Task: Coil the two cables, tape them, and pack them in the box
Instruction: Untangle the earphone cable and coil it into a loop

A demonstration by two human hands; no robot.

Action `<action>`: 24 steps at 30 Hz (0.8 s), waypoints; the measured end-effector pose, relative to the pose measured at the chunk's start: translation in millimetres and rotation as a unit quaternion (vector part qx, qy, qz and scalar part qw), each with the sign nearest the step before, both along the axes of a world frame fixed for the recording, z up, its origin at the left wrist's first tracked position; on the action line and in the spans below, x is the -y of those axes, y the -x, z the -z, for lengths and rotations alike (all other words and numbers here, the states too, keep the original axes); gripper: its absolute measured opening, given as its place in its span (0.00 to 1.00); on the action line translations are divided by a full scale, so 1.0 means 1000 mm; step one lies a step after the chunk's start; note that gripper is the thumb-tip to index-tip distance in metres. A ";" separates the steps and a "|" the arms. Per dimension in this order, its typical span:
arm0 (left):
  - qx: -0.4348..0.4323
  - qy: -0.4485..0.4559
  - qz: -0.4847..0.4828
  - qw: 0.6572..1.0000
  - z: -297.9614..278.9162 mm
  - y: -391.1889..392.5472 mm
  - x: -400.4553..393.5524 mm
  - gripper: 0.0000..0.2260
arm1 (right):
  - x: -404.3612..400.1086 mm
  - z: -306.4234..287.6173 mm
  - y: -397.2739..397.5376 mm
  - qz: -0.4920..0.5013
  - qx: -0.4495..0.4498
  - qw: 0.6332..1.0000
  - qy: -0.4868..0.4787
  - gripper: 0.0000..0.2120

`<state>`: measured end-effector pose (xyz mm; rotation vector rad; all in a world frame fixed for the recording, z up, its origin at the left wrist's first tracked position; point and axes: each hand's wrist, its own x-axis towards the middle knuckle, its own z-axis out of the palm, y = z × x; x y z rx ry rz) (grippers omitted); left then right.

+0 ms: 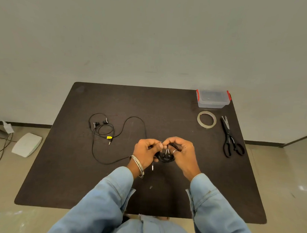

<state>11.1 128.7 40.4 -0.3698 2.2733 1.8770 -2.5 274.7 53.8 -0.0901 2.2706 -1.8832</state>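
Observation:
Both hands meet over the middle of the dark table (74, 183). My left hand (145, 151) and my right hand (183, 151) both pinch a coiled black earphone cable (164, 158), whose loop and earbuds hang between them. Its silver jack plug (152, 167) dangles below my left wrist. A second black earphone cable (104, 129) with a yellow tag lies loose and uncoiled on the table to the left. A clear tape roll (206, 119) lies at the right, with the clear plastic box (212, 99), lid on with red clips, behind it.
Black scissors (231, 138) lie at the right, next to the tape roll. Beyond the table's left edge, a white device (26, 144) and cords sit on the floor. A pale wall stands behind the table.

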 end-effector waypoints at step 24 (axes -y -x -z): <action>0.045 0.059 0.179 0.981 0.037 -0.002 -0.011 0.12 | -0.052 0.034 -0.013 -0.040 0.229 0.967 0.107 0.13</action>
